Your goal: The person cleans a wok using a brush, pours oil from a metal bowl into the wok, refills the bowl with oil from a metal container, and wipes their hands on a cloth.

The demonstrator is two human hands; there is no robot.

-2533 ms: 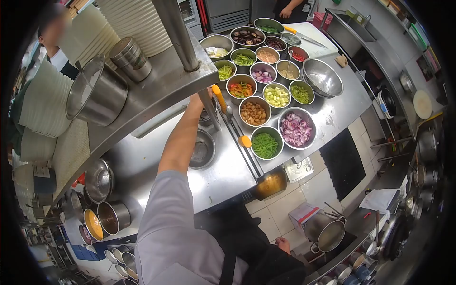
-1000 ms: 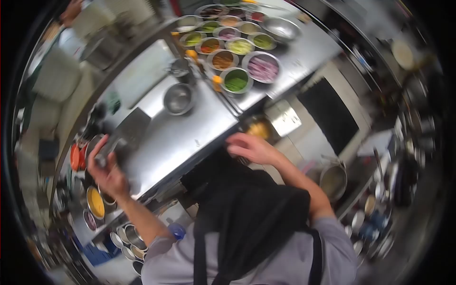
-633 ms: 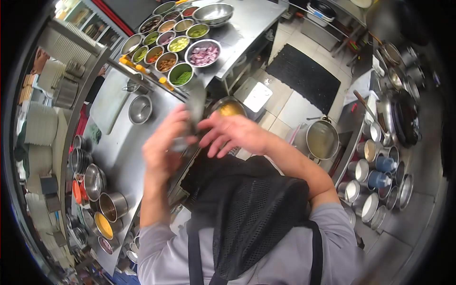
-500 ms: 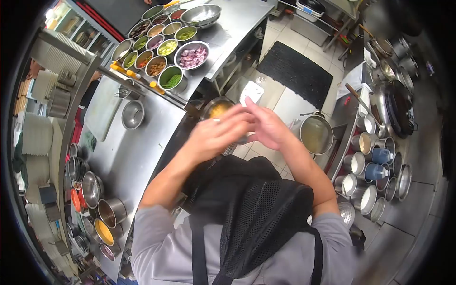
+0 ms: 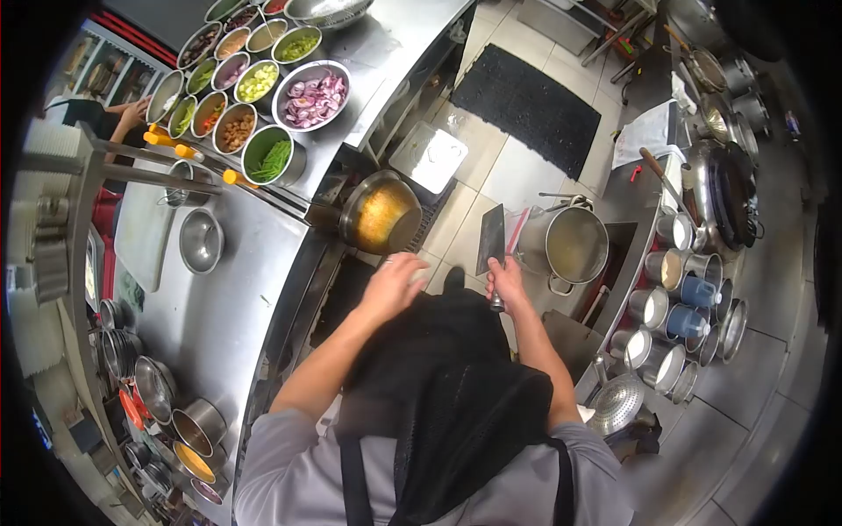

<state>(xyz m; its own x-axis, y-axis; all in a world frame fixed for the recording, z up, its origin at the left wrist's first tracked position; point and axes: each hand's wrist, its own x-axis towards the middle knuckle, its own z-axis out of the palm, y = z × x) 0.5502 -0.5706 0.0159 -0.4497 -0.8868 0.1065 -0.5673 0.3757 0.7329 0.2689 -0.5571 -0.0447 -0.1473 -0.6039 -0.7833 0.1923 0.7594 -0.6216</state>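
My right hand [image 5: 506, 282] is closed around the handle of a cleaver [image 5: 493, 238], whose broad dark blade points away from me. My left hand [image 5: 390, 285] is curled in front of my body. Something pale shows at its fingertips, too small to name. Beyond that hand is a steel bowl [image 5: 355, 217] with a yellow-orange coating inside. A large steel pot [image 5: 561, 282] holding cloudy liquid stands to the right of the blade.
Containers of cut vegetables, among them a bowl of sliced red onion [image 5: 314, 96], crowd the counter at upper left. A cutting board [image 5: 145, 232] and a small steel bowl [image 5: 202, 241] lie on the left table. Several tins and blue-topped bottles [image 5: 688, 322] stand at right. Another person's hand [image 5: 132, 116] shows at far left.
My hands were close together and blurred; now they are lower and apart. The cleaver has come plainly into view in my right hand. The camera view has shifted.
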